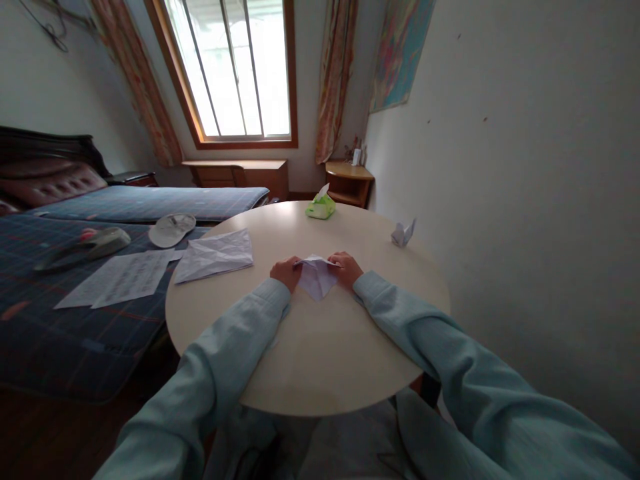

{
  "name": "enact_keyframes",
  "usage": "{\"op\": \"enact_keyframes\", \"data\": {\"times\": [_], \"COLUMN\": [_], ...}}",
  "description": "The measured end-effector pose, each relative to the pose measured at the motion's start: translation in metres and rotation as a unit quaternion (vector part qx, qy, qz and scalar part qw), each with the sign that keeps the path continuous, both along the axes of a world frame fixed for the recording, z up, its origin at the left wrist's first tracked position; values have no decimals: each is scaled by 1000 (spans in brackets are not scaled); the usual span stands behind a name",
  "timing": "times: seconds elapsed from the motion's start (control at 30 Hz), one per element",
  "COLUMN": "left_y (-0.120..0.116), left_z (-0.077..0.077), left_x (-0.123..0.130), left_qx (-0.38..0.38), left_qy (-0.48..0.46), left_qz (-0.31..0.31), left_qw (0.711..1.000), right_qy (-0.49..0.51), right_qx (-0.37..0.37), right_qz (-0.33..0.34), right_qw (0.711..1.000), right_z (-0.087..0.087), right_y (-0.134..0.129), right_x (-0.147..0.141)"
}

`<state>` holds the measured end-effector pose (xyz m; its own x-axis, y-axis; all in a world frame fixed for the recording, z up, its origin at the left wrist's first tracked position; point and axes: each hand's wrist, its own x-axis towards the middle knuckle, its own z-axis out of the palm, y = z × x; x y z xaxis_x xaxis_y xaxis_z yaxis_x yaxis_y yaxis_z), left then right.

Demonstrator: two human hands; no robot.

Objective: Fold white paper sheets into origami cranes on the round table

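Paper (318, 283) on my feed: whitish w/ faint lilac tint, folded small, approx kite-shaped. One corner points down twd the wearer, small peak at the far edge, top edge flares out to a hand each side. Pos: mid table (300, 373), betw the hands, lower tip at or just above the tabletop, can't tell which.

Hard to see: L + R ends of paper are under the fingers. Fold layers too small to count from here. Thumbs vs fingers blur together, so exact finger placement unclear. Underside hidden. Printed sheets (125, 279) on bed (50, 340): text unreadable; bed cut off at L edge of view. Window (270, 67) blown out, top cropped. Sleeves (245, 320) run out of frame at the bottom, R one via the lower R corner.

Grip: L hand (286, 273) pinches paper's L end, R hand (346, 268) pinches its R end. Both narrow, fingers curled in, paper spread betw them.

Also on table: creased sheet (217, 253) at L edge, tissues (321, 208) at far side, folded piece (401, 234) far R, all well apart from hands.
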<state>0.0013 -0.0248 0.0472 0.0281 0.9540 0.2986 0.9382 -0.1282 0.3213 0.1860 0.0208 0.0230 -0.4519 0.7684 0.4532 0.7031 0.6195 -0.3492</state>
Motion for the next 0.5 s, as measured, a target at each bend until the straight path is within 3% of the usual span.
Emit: {"op": "enact_keyframes", "data": {"times": [0.3, 0.5], "left_y": [9, 6], "left_z": [-11, -7], "left_x": [-4, -3], "left_qx": [2, -8], "left_qy": [-113, -29], "left_qz": [-37, -10], "left_qw": [993, 999], "right_qy": [91, 116], "right_qx": [-40, -38], "right_qz": [-24, -19], "right_qw": [995, 992], "right_z": [-2, 0], "right_y": [-1, -4], "right_x": [1, 1]}}
